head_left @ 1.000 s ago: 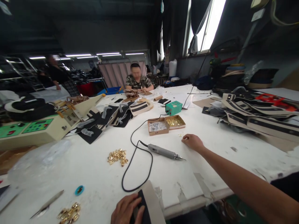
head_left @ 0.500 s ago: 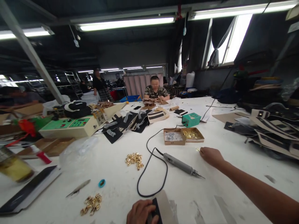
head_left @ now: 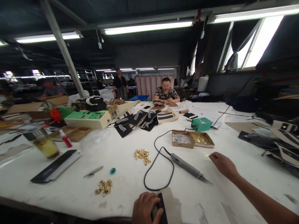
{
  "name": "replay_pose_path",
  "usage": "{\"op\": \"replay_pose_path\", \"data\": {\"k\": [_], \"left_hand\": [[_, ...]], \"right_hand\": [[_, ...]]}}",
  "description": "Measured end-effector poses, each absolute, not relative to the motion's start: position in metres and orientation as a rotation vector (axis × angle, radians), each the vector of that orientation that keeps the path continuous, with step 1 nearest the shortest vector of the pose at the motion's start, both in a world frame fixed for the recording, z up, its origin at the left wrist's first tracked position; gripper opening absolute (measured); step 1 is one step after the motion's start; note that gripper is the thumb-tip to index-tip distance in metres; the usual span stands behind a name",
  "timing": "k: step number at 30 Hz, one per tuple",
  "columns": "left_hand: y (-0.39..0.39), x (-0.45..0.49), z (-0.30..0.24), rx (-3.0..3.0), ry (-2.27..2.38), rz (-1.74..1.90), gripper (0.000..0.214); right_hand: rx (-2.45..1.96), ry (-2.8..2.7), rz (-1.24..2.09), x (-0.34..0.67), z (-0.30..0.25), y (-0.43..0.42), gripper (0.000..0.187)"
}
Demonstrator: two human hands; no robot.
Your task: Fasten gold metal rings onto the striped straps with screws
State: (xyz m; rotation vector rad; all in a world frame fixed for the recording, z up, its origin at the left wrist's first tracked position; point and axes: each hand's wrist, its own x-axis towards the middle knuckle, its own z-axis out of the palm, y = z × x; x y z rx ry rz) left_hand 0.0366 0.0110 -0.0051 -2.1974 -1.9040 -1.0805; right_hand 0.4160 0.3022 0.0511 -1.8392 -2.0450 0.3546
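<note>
My right hand (head_left: pixel 223 165) reaches far out over the white table (head_left: pixel 121 174), fingers curled down beside a few tiny gold bits (head_left: pixel 206 154) lying just short of two shallow cardboard boxes (head_left: pixel 192 139). My left hand (head_left: pixel 146 208) is closed on a black and tan flat piece (head_left: pixel 164 207) at the near edge. Between them lies a grey corded hand tool (head_left: pixel 189 168) with its black cable (head_left: pixel 158 168) looping toward me.
Two heaps of gold fittings (head_left: pixel 143 155) (head_left: pixel 104 187), small snips (head_left: pixel 93 171), a teal ring (head_left: pixel 113 170), a green box (head_left: pixel 201 124), a cream machine (head_left: pixel 93 118), a jar (head_left: pixel 46 144) and stacked bag panels (head_left: pixel 280 137) lie about. A seated person (head_left: pixel 166 93) works at the far end.
The view has tilted up and swung left, bringing the ceiling lights and left clutter into sight. My right hand stays by the gold bits; my left keeps its hold.
</note>
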Motion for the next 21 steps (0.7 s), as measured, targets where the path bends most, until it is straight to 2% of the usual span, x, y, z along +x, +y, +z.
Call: {"op": "replay_pose_path", "data": {"k": [6,10,12,17,21], "left_hand": [[-0.002,0.070,0.038,-2.092,-2.299,-1.193,0.022],[0.000,0.075,0.046,-2.110,-2.354,-1.265,0.022],[0.000,0.075,0.045,-2.117,-2.362,-1.269,0.024],[-0.001,0.074,0.044,-2.128,-2.351,-1.257,0.023],[-0.002,0.073,0.044,-2.121,-2.355,-1.274,0.020]], "right_hand": [[-1.464,-1.924,0.908,0.345,0.092,0.206,0.047],[-1.186,-2.022,1.382,0.283,0.094,0.137,0.042],[-1.087,-2.073,1.516,0.263,0.086,0.118,0.039],[-0.983,-2.290,1.354,0.245,0.063,0.108,0.022],[-0.925,-2.430,1.201,0.240,0.057,0.108,0.020]]}}
